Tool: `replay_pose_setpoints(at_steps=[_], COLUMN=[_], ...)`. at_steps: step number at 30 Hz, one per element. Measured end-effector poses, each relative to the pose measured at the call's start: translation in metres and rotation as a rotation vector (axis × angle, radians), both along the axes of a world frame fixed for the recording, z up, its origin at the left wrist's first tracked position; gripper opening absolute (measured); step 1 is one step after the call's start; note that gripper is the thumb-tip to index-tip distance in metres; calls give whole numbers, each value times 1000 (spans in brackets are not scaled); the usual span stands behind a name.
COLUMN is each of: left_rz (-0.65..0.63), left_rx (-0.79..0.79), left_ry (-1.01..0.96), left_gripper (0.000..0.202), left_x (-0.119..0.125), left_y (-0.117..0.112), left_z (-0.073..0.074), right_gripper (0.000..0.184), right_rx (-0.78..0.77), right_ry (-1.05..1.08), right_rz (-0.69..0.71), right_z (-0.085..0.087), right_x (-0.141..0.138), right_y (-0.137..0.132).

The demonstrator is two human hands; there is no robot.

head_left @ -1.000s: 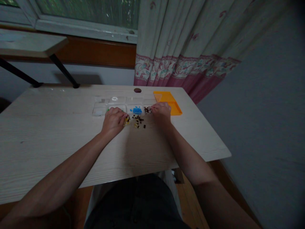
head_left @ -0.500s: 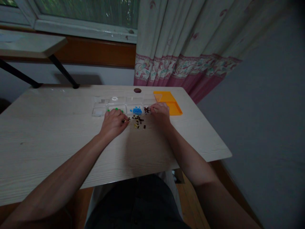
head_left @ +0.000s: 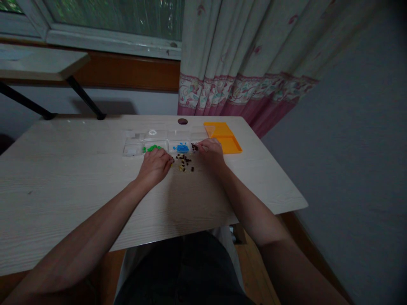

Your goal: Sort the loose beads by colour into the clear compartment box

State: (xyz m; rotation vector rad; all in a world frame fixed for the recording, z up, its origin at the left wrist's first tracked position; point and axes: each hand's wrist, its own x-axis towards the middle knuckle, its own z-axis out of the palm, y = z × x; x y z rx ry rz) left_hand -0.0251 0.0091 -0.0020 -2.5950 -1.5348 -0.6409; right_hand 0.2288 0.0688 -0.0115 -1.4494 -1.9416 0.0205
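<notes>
My left hand (head_left: 155, 165) rests at the left edge of a loose pile of small dark brown and yellowish pieces (head_left: 183, 161) on the table. Its fingers are curled together, and a few tiny pieces show by the fingertips. My right hand (head_left: 212, 151) reaches over the right end of a clear plastic compartment box (head_left: 133, 148), its fingertips pinched beside small dark brown pieces (head_left: 194, 147) in one compartment. What either pinch holds is too small to make out. Blue pieces (head_left: 182, 148) and green pieces (head_left: 153, 148) lie in other compartments, the green ones partly behind my left hand.
An open orange tray or case (head_left: 231, 145) lies right of the clear box, close to my right hand. A dark oval spot (head_left: 182, 121) marks the back of the pale table (head_left: 82, 178). A raised shelf (head_left: 47, 63) stands at back left; a curtain (head_left: 222, 63) hangs behind.
My left hand has shifted slightly right, showing more green pieces and covering dark pieces near its fingertips. My right hand stays over the brown pieces' compartment. The view has tilted a little.
</notes>
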Motion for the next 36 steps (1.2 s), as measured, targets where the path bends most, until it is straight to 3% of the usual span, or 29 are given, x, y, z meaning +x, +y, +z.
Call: replay_pose_setpoints(at_steps=[11,24,31,36], left_rz=[57,32,29,12], left_rx=[40,15,-16,-16], left_ry=[34,-4,-11,-27], left_gripper=[30,15,21,14], left_x=[-1,0,1,6], left_y=[-3,-6,-4,-5], left_z=[0,-1,-3,-2], right_gripper=[24,26,23,22], right_rx=[12,4,31,-4], right_ry=[15,2,16,-1], right_rz=[11,13,7,30], right_z=[2,2,-1,-4], right_x=[0,2,1,-3], right_y=[0,0,2,1])
